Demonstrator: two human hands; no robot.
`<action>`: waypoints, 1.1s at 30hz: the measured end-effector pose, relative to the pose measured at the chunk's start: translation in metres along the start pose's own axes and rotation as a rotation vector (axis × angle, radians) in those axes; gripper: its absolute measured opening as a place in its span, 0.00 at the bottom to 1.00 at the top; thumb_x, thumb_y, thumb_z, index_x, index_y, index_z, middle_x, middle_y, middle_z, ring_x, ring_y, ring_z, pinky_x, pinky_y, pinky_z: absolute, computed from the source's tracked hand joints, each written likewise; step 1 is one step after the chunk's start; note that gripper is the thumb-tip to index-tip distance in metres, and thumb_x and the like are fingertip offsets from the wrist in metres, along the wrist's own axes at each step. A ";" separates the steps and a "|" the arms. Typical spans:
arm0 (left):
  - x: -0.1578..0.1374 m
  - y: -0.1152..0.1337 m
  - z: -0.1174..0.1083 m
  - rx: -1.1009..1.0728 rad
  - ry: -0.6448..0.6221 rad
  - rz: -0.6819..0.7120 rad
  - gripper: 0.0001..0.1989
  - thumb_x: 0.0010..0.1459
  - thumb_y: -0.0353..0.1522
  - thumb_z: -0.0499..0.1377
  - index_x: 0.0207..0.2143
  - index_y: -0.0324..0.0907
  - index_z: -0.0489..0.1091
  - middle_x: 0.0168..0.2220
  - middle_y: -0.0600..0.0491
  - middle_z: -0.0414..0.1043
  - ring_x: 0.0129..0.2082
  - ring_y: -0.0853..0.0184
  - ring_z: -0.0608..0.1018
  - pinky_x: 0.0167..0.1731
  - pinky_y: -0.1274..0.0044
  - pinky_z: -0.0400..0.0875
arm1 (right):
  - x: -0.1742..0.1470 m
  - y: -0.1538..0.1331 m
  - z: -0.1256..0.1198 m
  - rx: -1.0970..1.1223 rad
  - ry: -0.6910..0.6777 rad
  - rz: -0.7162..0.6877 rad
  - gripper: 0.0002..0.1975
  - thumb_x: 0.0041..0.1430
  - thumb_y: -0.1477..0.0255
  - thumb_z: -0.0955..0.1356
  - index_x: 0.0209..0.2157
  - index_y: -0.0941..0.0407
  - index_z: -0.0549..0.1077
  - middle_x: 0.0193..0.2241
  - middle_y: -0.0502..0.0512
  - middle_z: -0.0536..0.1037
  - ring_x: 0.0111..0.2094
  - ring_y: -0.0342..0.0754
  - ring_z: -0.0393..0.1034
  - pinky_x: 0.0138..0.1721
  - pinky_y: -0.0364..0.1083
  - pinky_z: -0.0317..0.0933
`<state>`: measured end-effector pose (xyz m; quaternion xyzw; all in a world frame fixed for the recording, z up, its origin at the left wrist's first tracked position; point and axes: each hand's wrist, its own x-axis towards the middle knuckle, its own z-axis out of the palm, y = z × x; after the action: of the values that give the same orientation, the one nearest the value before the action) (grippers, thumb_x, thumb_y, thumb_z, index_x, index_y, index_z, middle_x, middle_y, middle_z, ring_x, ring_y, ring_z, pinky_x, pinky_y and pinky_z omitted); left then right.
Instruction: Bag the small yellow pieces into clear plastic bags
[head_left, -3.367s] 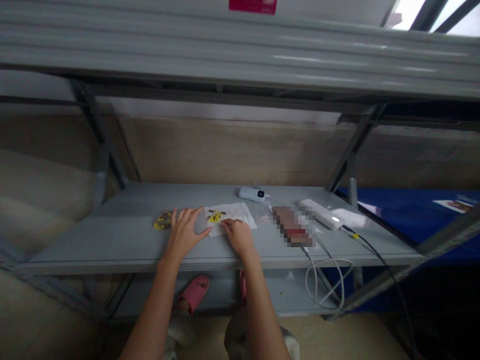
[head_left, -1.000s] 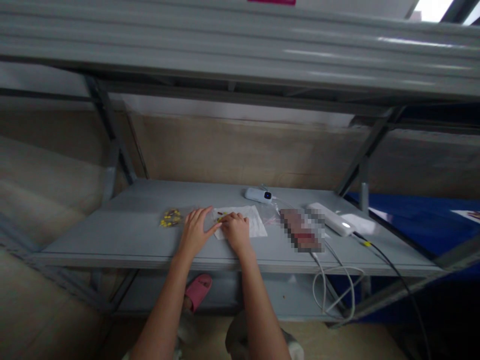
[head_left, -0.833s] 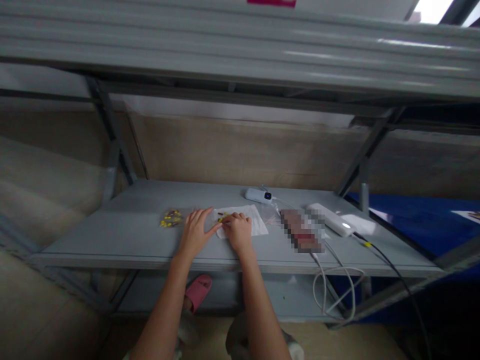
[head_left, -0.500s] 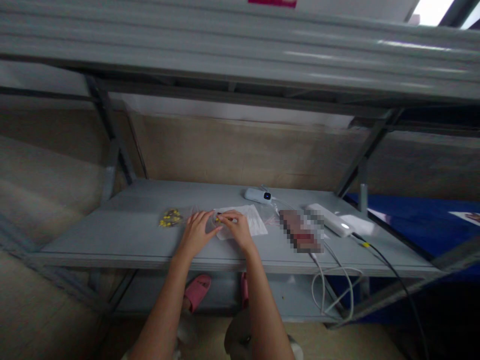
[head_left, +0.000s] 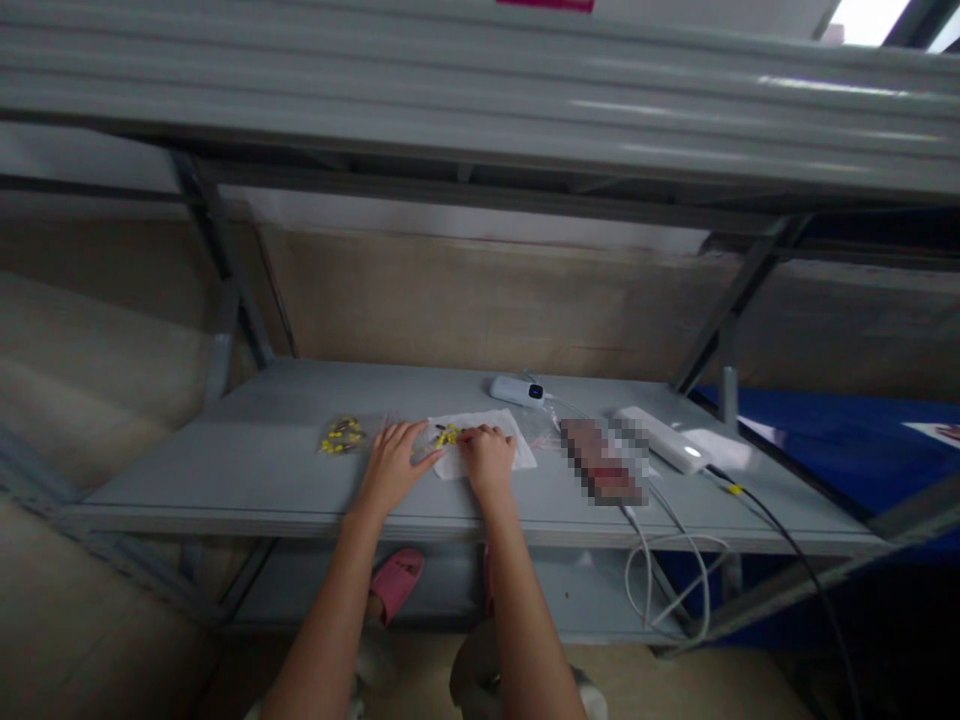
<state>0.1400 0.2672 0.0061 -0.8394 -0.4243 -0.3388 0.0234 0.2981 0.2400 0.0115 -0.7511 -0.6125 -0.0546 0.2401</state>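
Observation:
My left hand (head_left: 394,465) lies over the shelf board with its fingers stretched out and its thumb apart. It rests at the left side of a small cluster of yellow pieces with dark parts (head_left: 448,436), on or beside clear plastic. To the right of that cluster, my right hand (head_left: 490,462) is closed with curled fingers over a white sheet (head_left: 523,455). Whatever its fingertips pinch, if anything, is hidden. Left of my left hand, a clear bag (head_left: 375,424) lies by more yellow and dark pieces (head_left: 343,436).
A pale blue device with a dark display (head_left: 517,391) lies toward the back. Rightward are a blurred-out reddish flat object (head_left: 600,465) and a white power-bank-like block (head_left: 664,440) with cables. A white cable (head_left: 705,590) hangs over the front edge. Metal beams frame the shelf board (head_left: 225,450).
My right hand has moved to the right, off the yellow pieces, and its fingers have curled in. The pieces between my hands now show. My left hand has hardly moved.

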 end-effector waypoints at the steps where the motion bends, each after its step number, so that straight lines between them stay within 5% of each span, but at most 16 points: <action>1: 0.000 0.000 0.000 0.000 -0.002 0.000 0.22 0.56 0.43 0.55 0.49 0.41 0.63 0.45 0.48 0.70 0.46 0.59 0.70 0.46 0.66 0.63 | 0.000 0.000 0.000 0.001 -0.002 0.006 0.08 0.58 0.71 0.64 0.34 0.50 0.76 0.35 0.54 0.76 0.40 0.49 0.65 0.38 0.48 0.47; 16: -0.001 -0.004 0.004 0.009 -0.014 0.003 0.21 0.56 0.43 0.55 0.49 0.42 0.64 0.45 0.48 0.70 0.46 0.59 0.70 0.48 0.65 0.62 | 0.004 0.001 0.000 0.024 0.017 0.127 0.07 0.55 0.70 0.66 0.32 0.53 0.77 0.33 0.57 0.78 0.40 0.51 0.68 0.38 0.47 0.52; 19: -0.001 -0.004 0.004 -0.002 -0.016 0.008 0.21 0.55 0.42 0.56 0.49 0.43 0.64 0.45 0.49 0.70 0.46 0.60 0.70 0.48 0.65 0.62 | 0.005 0.001 -0.002 0.239 0.007 0.110 0.07 0.55 0.69 0.66 0.32 0.52 0.77 0.33 0.52 0.79 0.37 0.48 0.70 0.36 0.44 0.56; 25: 0.000 -0.002 0.002 -0.070 0.032 0.002 0.20 0.55 0.42 0.56 0.48 0.43 0.65 0.44 0.49 0.71 0.46 0.60 0.70 0.48 0.65 0.63 | 0.011 -0.007 0.002 0.789 -0.157 -0.188 0.08 0.55 0.70 0.66 0.34 0.53 0.77 0.31 0.48 0.79 0.31 0.42 0.72 0.35 0.39 0.60; 30: 0.000 -0.004 0.003 -0.084 0.019 -0.003 0.21 0.54 0.42 0.57 0.48 0.43 0.65 0.43 0.50 0.71 0.45 0.60 0.71 0.46 0.66 0.64 | 0.012 0.004 0.000 0.429 0.080 -0.009 0.10 0.59 0.69 0.63 0.38 0.53 0.75 0.35 0.52 0.78 0.37 0.46 0.70 0.39 0.43 0.57; 33: 0.000 -0.005 0.005 -0.061 0.016 -0.001 0.21 0.54 0.43 0.57 0.47 0.43 0.65 0.44 0.50 0.71 0.45 0.60 0.71 0.46 0.65 0.64 | 0.012 0.015 -0.001 0.130 0.095 0.026 0.09 0.57 0.70 0.65 0.38 0.51 0.76 0.39 0.55 0.77 0.43 0.51 0.66 0.42 0.47 0.53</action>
<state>0.1388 0.2717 0.0012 -0.8368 -0.4142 -0.3582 0.0011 0.3150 0.2483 0.0122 -0.7386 -0.5927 -0.0472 0.3179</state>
